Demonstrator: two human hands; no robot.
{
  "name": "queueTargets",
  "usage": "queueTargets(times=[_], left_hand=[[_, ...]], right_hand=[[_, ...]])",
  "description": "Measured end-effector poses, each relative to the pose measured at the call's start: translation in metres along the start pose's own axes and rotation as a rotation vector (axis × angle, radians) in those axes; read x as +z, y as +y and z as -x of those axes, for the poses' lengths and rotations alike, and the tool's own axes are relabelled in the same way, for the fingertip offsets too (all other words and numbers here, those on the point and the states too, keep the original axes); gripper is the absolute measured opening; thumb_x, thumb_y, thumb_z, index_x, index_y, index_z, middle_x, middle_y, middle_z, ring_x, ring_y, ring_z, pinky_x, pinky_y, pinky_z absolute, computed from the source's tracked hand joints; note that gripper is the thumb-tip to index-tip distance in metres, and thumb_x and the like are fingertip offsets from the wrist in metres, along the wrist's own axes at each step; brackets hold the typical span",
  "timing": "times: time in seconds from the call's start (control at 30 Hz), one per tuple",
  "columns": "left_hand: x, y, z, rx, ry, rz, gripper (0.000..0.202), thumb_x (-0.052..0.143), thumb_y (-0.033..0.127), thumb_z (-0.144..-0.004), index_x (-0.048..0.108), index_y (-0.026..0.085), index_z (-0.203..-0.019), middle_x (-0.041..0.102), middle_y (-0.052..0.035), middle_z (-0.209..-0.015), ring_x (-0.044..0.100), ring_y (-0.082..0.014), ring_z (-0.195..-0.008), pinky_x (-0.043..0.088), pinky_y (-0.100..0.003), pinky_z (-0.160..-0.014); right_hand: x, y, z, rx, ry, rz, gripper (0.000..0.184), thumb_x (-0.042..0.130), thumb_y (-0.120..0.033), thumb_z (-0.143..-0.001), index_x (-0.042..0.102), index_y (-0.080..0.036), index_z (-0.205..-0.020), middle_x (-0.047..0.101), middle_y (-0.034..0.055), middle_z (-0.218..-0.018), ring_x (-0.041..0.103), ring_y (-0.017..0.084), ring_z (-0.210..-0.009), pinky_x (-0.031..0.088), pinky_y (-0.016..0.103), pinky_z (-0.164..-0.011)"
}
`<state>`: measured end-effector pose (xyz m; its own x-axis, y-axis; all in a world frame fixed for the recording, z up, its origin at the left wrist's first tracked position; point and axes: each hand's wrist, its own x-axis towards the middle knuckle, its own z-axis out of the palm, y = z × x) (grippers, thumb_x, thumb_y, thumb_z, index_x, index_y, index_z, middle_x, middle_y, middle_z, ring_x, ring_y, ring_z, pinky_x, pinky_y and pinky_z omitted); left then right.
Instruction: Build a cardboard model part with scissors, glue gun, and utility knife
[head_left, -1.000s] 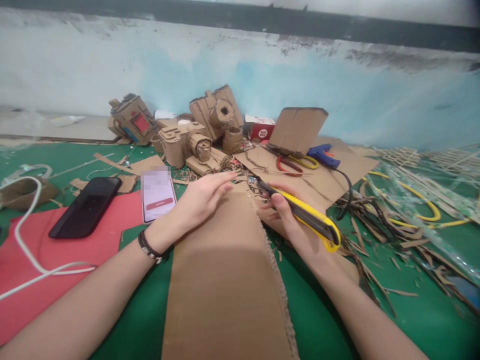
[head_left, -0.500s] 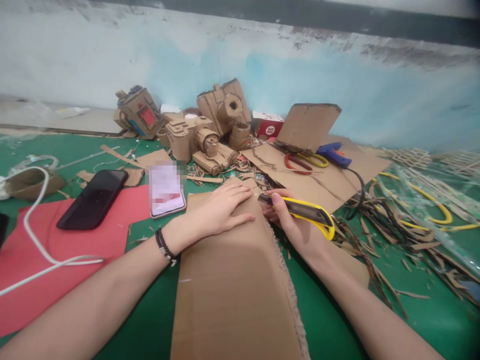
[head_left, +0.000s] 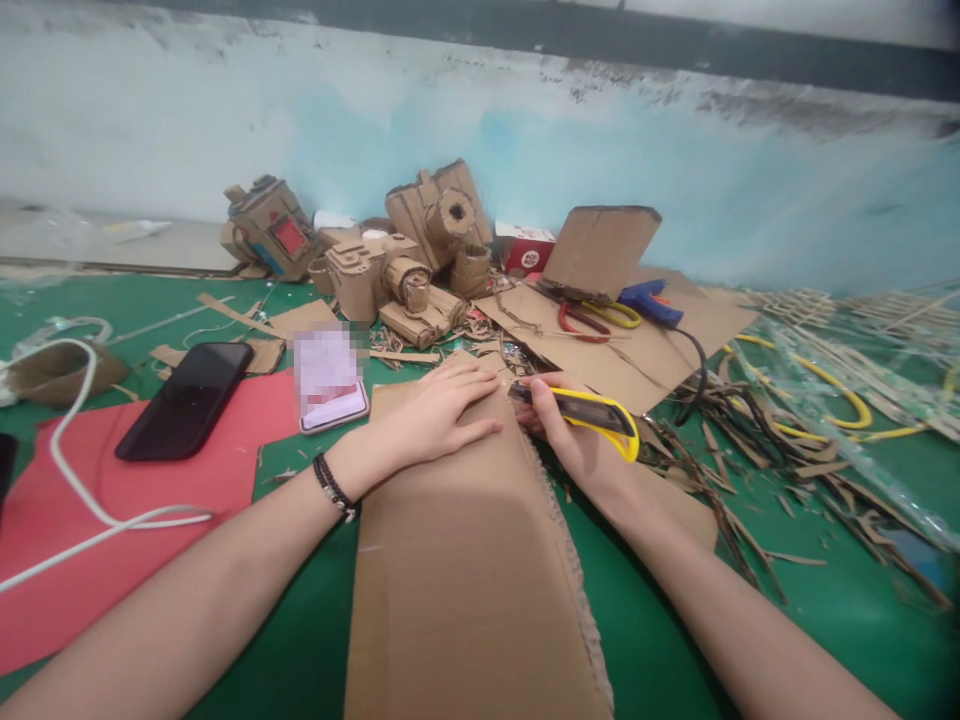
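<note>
A long brown cardboard sheet (head_left: 465,590) lies in front of me on the green mat (head_left: 675,650). My left hand (head_left: 431,415) rests flat on its far end, fingers stretched out, pressing it down. My right hand (head_left: 570,430) is wrapped round a yellow and black utility knife (head_left: 592,412), its tip at the sheet's far right corner beside my left fingertips. A dark bracelet circles my left wrist.
Two phones (head_left: 187,398) (head_left: 330,380) lie on red paper (head_left: 112,500) at left with a white cable (head_left: 67,470). Cardboard camera models (head_left: 405,265) stand at the back. Scissors (head_left: 592,318), a blue glue gun (head_left: 649,300) and cardboard scraps (head_left: 750,440) lie to the right.
My left hand went from hovering to lying flat on the sheet's far end. The knife swung lower and its tip came to the sheet's far right corner.
</note>
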<state>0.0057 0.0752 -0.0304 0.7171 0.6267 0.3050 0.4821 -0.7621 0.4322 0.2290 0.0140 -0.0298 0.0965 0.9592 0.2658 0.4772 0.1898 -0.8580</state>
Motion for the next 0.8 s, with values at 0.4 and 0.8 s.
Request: queueTargets(times=[0.4, 0.8], left_hand=[[-0.001, 0.001, -0.001, -0.080, -0.076, -0.040, 0.062, 0.064, 0.054, -0.106, 0.063, 0.018, -0.156, 0.060, -0.0117, -0.166, 0.048, -0.0333, -0.160, 0.033, -0.049, -0.136], [-0.003, 0.004, -0.001, -0.081, -0.095, -0.068, 0.061, 0.065, 0.055, -0.105, 0.064, 0.020, -0.156, 0.059, -0.0095, -0.167, 0.045, -0.0327, -0.162, 0.032, -0.048, -0.136]], right_hand=[[-0.001, -0.002, 0.009, -0.240, 0.070, 0.256, 0.038, 0.056, -0.054, -0.110, 0.076, -0.024, -0.099, 0.080, 0.0008, -0.073, 0.079, 0.021, -0.064, 0.058, 0.030, -0.062], [-0.003, -0.010, 0.026, -0.464, 0.168, 0.493, 0.030, 0.056, -0.037, -0.110, 0.079, -0.022, -0.096, 0.083, 0.0013, -0.077, 0.080, 0.019, -0.062, 0.054, 0.026, -0.059]])
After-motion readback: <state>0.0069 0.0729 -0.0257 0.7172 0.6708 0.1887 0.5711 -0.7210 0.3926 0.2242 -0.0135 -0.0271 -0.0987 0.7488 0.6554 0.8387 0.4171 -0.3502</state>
